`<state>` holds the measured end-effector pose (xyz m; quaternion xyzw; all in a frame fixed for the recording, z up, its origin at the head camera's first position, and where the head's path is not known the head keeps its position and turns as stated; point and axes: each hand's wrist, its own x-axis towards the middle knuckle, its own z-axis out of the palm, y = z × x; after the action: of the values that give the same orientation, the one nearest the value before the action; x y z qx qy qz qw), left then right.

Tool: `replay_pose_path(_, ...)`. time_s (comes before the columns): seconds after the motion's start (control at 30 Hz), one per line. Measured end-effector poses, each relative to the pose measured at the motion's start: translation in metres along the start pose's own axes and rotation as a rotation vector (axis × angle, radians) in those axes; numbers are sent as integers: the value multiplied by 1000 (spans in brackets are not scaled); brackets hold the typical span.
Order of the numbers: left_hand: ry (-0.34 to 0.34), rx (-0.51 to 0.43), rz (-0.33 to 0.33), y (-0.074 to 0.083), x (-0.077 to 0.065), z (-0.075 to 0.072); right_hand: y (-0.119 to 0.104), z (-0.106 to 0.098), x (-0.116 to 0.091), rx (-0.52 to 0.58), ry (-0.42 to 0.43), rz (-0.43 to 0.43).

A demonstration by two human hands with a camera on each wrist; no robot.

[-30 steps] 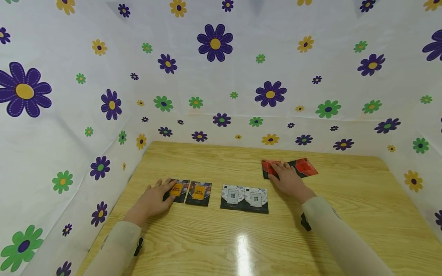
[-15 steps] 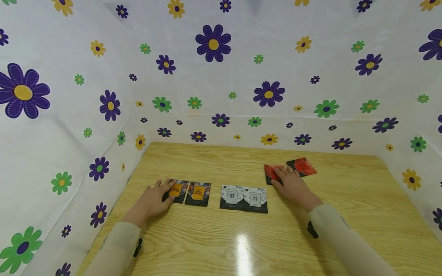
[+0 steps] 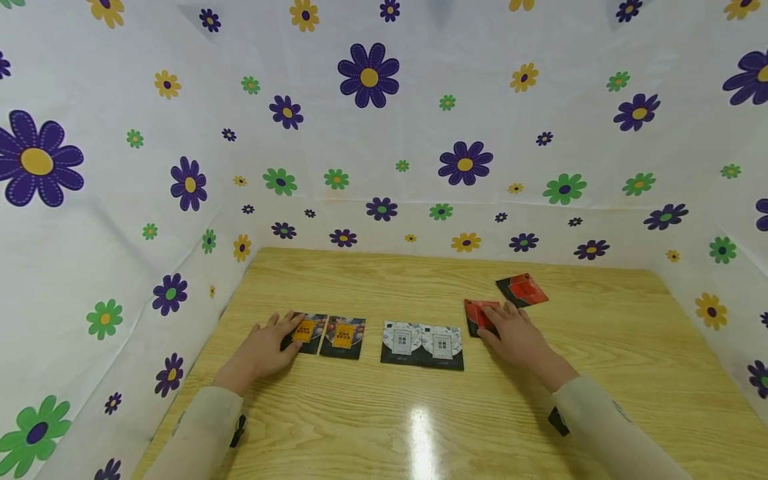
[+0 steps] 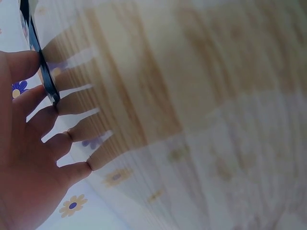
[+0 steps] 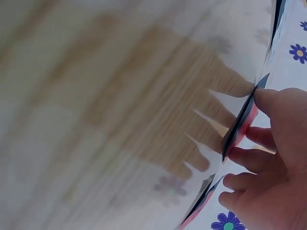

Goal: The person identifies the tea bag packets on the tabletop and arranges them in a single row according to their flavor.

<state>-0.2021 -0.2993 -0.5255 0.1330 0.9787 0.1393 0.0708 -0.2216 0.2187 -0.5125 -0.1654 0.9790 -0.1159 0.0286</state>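
Note:
My left hand [image 3: 263,348] lies with spread fingers on the left edge of a flat packet [image 3: 313,330] with an orange label. In the left wrist view its fingertips and thumb touch that packet's thin dark edge [image 4: 44,72]. Beside it is a matching orange-label packet [image 3: 343,337]. My right hand [image 3: 521,339] rests its fingers on a red and black packet [image 3: 475,316], partly covering it; the right wrist view shows the thumb and fingertips along this red packet [image 5: 243,122]. Behind it lies a second red packet [image 3: 523,289], tilted and apart from the hand.
Two white and black packets [image 3: 402,342] lie side by side in the middle of the wooden table [image 3: 336,413]. A white cloth with flowers [image 3: 420,120] rises behind the table and along both sides.
My right hand has slid the nearer red packet towards me and slightly right, away from the other red packet. My left hand has stayed in place on the orange-label packet.

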Motion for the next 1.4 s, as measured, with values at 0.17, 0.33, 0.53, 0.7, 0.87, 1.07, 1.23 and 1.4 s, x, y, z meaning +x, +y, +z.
replay_pose_path(0.17, -2, -4, -1, 3, -1, -2, -1, -1, -10, -15, 9, -5)
replay_pose_path(0.33, -4, 2, 0, 3, -1, -2, -3, -1, -18, -16, 15, 3)
replay_pose_path(0.53, -5, -1, 1, 3, -1, -3, -7, -3, -28, -26, 27, 3)
replay_pose_path(0.7, -7, -1, -4, 5, -2, -4, -8, -1, -36, -37, 39, 4)
replay_pose_path(0.87, -5, 1, -4, 6, -3, -4, -10, 1, -43, -40, 35, 12)
replay_pose_path(1.07, -6, 2, -9, 6, -3, -4, -12, 2, -50, -31, 56, 1)
replay_pose_path(1.23, -5, -2, -3, 6, -2, -4, -13, 1, -54, -37, 64, -6)
replay_pose_path(1.4, -9, -1, -7, 7, -3, -3, -14, 1, -59, -42, 72, -9)
